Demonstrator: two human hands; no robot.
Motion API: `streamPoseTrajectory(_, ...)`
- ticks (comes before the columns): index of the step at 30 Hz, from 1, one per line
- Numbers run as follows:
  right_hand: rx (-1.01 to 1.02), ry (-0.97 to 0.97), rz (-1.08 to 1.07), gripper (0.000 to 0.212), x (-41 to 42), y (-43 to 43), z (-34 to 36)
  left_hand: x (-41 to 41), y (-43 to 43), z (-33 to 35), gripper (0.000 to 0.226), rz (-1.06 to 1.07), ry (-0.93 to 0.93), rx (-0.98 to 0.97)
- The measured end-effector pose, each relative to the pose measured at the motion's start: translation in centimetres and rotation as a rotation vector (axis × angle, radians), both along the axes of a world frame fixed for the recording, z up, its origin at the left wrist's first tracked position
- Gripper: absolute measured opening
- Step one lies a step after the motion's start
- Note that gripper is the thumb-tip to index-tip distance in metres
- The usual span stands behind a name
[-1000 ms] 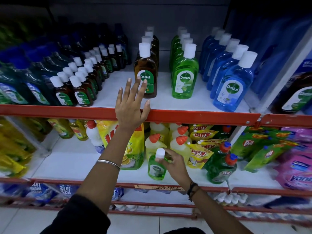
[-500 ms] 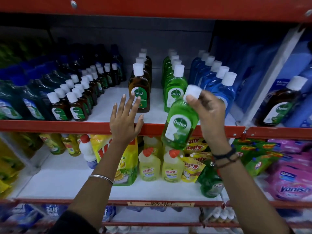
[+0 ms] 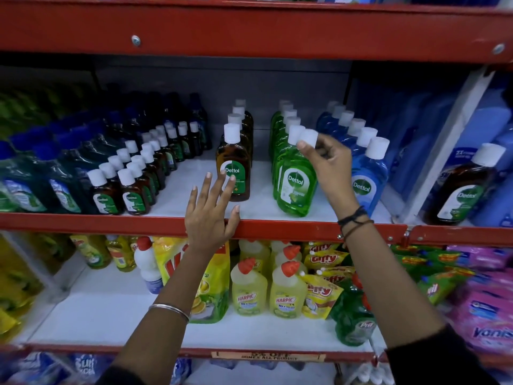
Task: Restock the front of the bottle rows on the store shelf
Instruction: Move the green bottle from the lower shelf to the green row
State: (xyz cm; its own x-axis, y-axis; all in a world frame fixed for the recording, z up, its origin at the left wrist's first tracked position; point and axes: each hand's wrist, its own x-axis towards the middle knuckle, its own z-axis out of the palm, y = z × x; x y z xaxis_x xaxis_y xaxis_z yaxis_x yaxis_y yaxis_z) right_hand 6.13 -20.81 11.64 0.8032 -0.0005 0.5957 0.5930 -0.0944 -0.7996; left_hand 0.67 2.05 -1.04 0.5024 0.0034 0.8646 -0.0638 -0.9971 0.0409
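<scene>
My right hand [image 3: 329, 165] grips the white cap of a green Dettol bottle [image 3: 295, 187], which stands at the front of the green row [image 3: 280, 129] on the white shelf [image 3: 191, 195]. The bottle leans slightly and its base is near the shelf's front edge. My left hand [image 3: 212, 209] is open with fingers spread, palm resting on the red shelf rail [image 3: 83, 222], fingertips just in front of the brown Dettol bottle [image 3: 234, 168] that heads the brown row. A row of blue Dettol bottles [image 3: 367, 173] stands right of the green row.
Small brown Dettol bottles [image 3: 130, 190] fill the left of the shelf in rows. A large brown bottle [image 3: 463, 190] stands beyond the white divider [image 3: 441, 151]. Below are yellow Harpic bottles [image 3: 249, 287], Giffy pouches [image 3: 324, 293] and a green Pril bottle [image 3: 352, 320]. A red rail [image 3: 249, 31] runs overhead.
My right hand lifted the green bottle from the lower shelf and set it at the front of the green row. My left hand stayed on the rail. The camera view tilted upward.
</scene>
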Motion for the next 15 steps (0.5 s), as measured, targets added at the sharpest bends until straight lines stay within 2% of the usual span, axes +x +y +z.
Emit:
streamPoseTrajectory(6, -0.019, 0.025, -0.020, 0.033, 0.2, 0.3, -1.1, 0.0, -0.1, 0.0, 0.056, 0.005, 0.009, 0.001)
streamPoseTrajectory(12, -0.088, -0.016, -0.038, 0.040, -0.7, -0.2, -1.1, -0.3, -0.3, 0.2, 0.057, 0.005, 0.035, -0.010)
streamPoseTrajectory(15, -0.056, -0.060, -0.070, 0.041, -1.8, -2.2, -0.3, -0.3, -0.4, 0.3, 0.056, 0.001, 0.046, -0.006)
